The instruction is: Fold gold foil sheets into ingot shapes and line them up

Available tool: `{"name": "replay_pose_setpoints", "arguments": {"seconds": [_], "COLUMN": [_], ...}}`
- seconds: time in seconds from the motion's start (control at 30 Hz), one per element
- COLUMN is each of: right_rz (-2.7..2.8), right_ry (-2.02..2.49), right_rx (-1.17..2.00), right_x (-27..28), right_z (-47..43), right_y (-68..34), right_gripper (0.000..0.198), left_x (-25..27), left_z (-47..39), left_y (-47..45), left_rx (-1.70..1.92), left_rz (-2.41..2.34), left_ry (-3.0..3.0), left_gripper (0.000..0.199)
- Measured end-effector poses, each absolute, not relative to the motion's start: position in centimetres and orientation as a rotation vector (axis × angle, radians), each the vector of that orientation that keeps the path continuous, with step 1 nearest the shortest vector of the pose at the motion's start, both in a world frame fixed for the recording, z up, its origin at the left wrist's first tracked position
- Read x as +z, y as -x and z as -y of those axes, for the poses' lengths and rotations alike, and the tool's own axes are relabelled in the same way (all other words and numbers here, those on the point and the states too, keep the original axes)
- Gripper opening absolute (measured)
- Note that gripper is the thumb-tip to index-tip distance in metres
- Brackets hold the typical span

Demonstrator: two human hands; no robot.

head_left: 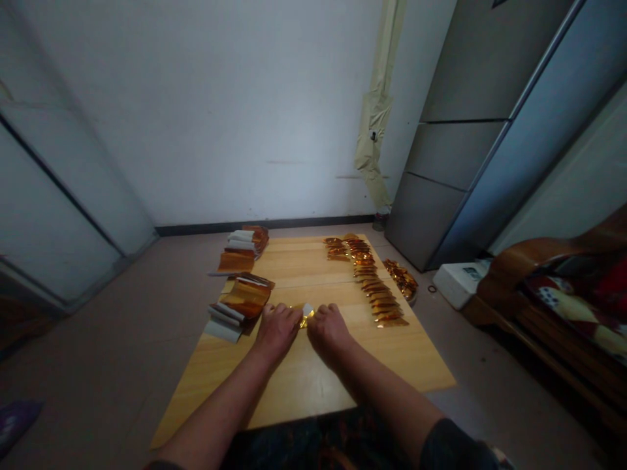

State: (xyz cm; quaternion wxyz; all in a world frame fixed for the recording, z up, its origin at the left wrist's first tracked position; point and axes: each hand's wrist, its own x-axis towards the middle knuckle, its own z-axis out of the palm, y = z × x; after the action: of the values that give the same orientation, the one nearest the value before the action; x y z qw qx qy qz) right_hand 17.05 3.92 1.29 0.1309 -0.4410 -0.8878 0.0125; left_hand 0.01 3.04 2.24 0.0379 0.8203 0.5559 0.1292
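Near the middle of the wooden table, my left hand (280, 328) and my right hand (329, 328) are close together, fingers curled. Between them is a small piece of shiny gold foil paper (307, 317) with a pale patch showing, pinched from both sides. Most of it is hidden by my fingers. Left of my left hand lies a fanned stack of gold and grey sheets (249, 295), with a second stack (237, 261) behind it. To the right, a long row of folded gold foil pieces (375, 287) overlaps along the table's edge.
The wooden table (298, 385) ends just before my lap. A container heaped with gold folded pieces (402, 279) stands on the floor to the right. Beyond are a white box (458, 284), a refrigerator (443, 147) and a wooden seat (539, 261). A wall (235, 117) rises behind the table.
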Motion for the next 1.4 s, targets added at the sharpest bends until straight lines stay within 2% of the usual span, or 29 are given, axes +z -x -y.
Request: {"name": "replay_pose_setpoints", "arguments": {"seconds": [0.3,0.77,1.17,1.4], "right_rz": [2.62,2.665,2.567,2.511], "right_ry": [1.264,1.365,1.273,1.306], "right_rx": [-0.013,0.064,-0.026,-0.113], "right_x": [-0.6,2.4,0.2,-0.5], "right_z": [-2.3,-4.5,-4.8,-4.5], "right_y": [-16.2,-18.0,-18.2,-17.4], "right_gripper": [0.019,0.018,0.019,0.013], "left_x": [3.0,-0.2,-1.8,-0.8], "left_z": [-3.1,-3.8,-4.7,-4.4], "left_y": [1.4,2.2,2.6,2.1], "left_rx": [0.376,0.555,0.693,0.755], "left_rz": [-1.595,-1.544,-1.495,-1.538], "left_ry": [-2.504,-2.601,-2.813,-2.748], "left_gripper": [0.024,0.016,0.03,0.032]}}
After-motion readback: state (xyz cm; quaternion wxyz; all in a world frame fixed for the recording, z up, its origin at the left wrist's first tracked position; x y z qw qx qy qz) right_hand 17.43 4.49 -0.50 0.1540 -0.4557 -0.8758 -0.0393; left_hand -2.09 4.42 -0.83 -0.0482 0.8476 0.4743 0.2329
